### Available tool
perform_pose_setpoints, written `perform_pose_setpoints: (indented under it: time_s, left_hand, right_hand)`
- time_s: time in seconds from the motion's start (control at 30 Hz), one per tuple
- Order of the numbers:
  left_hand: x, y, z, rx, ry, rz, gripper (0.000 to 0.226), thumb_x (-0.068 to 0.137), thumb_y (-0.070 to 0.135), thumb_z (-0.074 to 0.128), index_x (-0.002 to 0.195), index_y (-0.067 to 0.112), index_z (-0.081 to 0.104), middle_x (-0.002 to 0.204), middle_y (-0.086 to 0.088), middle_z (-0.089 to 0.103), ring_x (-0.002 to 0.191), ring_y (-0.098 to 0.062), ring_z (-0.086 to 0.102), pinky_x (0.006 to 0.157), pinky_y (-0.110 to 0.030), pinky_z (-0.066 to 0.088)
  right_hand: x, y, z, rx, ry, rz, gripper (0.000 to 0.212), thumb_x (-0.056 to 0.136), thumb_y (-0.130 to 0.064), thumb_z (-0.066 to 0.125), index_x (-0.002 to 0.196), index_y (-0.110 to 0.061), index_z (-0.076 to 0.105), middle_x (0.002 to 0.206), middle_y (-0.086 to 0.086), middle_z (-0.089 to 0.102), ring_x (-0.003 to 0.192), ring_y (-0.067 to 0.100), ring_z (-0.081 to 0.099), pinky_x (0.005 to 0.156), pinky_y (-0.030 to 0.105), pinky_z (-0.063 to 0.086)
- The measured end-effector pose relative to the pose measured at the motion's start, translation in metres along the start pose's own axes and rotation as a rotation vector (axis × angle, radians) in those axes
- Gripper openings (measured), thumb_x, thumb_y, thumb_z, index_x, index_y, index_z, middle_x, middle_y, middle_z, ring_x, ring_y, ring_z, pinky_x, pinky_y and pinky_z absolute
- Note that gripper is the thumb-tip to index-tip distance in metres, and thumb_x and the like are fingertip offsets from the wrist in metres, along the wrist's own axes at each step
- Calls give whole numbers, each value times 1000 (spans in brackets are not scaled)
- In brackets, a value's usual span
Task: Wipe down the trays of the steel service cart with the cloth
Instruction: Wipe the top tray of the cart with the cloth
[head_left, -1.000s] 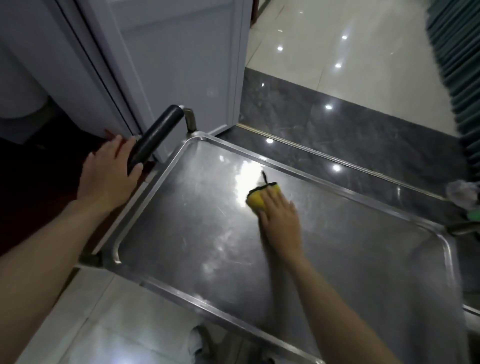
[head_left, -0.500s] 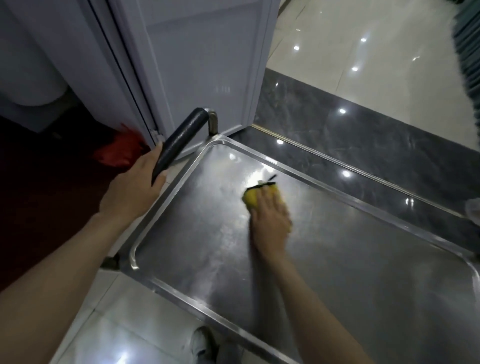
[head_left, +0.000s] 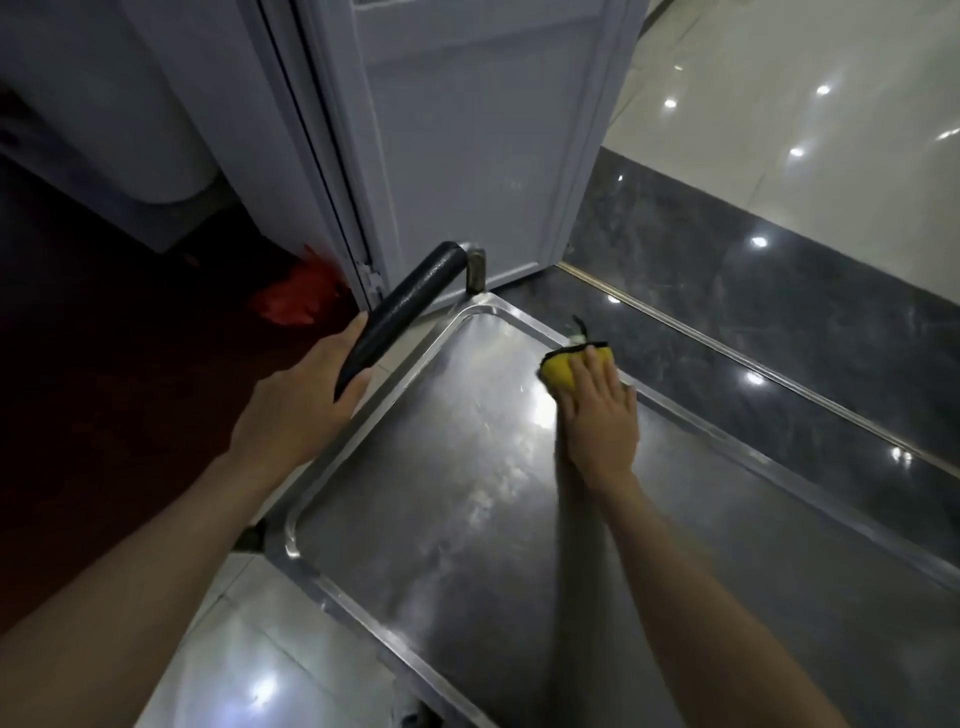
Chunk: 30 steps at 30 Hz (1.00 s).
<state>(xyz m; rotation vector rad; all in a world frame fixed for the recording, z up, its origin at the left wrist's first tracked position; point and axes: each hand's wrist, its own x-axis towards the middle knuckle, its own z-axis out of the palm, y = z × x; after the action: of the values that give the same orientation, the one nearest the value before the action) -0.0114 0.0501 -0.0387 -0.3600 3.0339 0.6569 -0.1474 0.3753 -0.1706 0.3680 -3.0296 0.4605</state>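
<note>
Two hands: the left hand (head_left: 298, 410) and the right hand (head_left: 600, 415). One tray (head_left: 467, 561), lying under the right hand and just right of the left. One yellow cloth (head_left: 561, 370), beneath the right hand's fingers. One black handle (head_left: 402, 306), in the left hand's grip. One white door (head_left: 467, 145), beyond both hands. One red thing (head_left: 296, 293), too dim to name, beyond the left hand.

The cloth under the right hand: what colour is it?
Yellow with a dark edge; the cloth shows in the head view.
</note>
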Motion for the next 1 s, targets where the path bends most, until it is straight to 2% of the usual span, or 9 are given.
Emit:
perform_pose_setpoints:
  time_s: [0.1, 0.17, 0.27, 0.37, 0.43, 0.5, 0.73, 0.9, 1.0]
  left_hand:
    - [6, -3, 2, 12, 1, 18, 65, 104, 54, 35, 160, 46, 2, 146, 8, 49, 79, -23, 69, 69, -48, 60]
    - [7, -5, 4, 38, 21, 29, 64, 105, 53, 34, 160, 45, 2, 148, 8, 47, 74, -19, 68, 63, -45, 60]
    - [6, -6, 6, 62, 47, 36, 64, 106, 52, 35, 161, 42, 4, 147, 9, 47, 69, -14, 65, 57, -41, 59]
    - [4, -6, 6, 82, 64, 28, 64, 106, 52, 35, 162, 41, 5, 151, 11, 44, 68, -13, 63, 53, -35, 54]
    - [3, -7, 7, 81, 65, 25, 64, 106, 51, 36, 162, 39, 7, 150, 11, 44, 63, -5, 57, 49, -25, 46]
    - [2, -6, 6, 62, 67, 15, 64, 106, 52, 36, 162, 40, 6, 148, 12, 45, 64, -4, 58, 51, -28, 50]
    - [2, -8, 9, 29, 78, 7, 71, 102, 56, 45, 162, 42, 8, 140, 10, 51, 74, -4, 61, 60, -26, 54]
    - [-6, 1, -1, -128, 235, 50, 52, 105, 40, 50, 153, 23, 40, 135, 2, 55, 96, -4, 58, 72, -22, 57]
    - [-20, 1, -6, -185, 354, -49, 49, 106, 31, 49, 153, 28, 36, 131, 1, 55, 110, -8, 54, 81, -27, 51]
  right_hand:
    - [17, 0, 9, -39, 37, 151, 57, 103, -42, 43, 156, -22, 39, 166, 1, 30, 154, 26, 25, 120, 55, 27]
    - [22, -38, 20, -22, 45, 141, 57, 101, -34, 55, 155, -21, 41, 165, 2, 32, 154, 28, 24, 122, 55, 25]
    - [18, -114, 33, 69, -7, -128, 57, 99, -34, 59, 153, -22, 44, 163, 2, 36, 154, 29, 24, 122, 56, 25]
    - [-7, -170, 34, 89, -110, -405, 61, 99, -48, 36, 156, -25, 39, 165, 0, 32, 156, 26, 18, 124, 55, 21]
    - [-8, -170, 34, 114, -134, -536, 61, 99, -50, 30, 154, -26, 42, 164, -2, 35, 155, 25, 23, 124, 53, 23]
    - [10, -150, 37, 113, -146, -604, 59, 101, -50, 31, 153, -27, 44, 163, -4, 35, 154, 24, 27, 121, 53, 28]
    - [80, -84, 40, -2, -74, -156, 55, 107, -51, 32, 156, -26, 37, 166, -1, 31, 155, 26, 22, 122, 55, 24]
    - [2, -134, 43, 44, -64, -160, 54, 108, -50, 30, 155, -26, 39, 165, -1, 32, 155, 26, 21, 123, 54, 24]
    - [-77, -181, 39, 71, -111, -249, 56, 106, -48, 38, 158, -29, 33, 167, -3, 26, 157, 24, 13, 125, 54, 19]
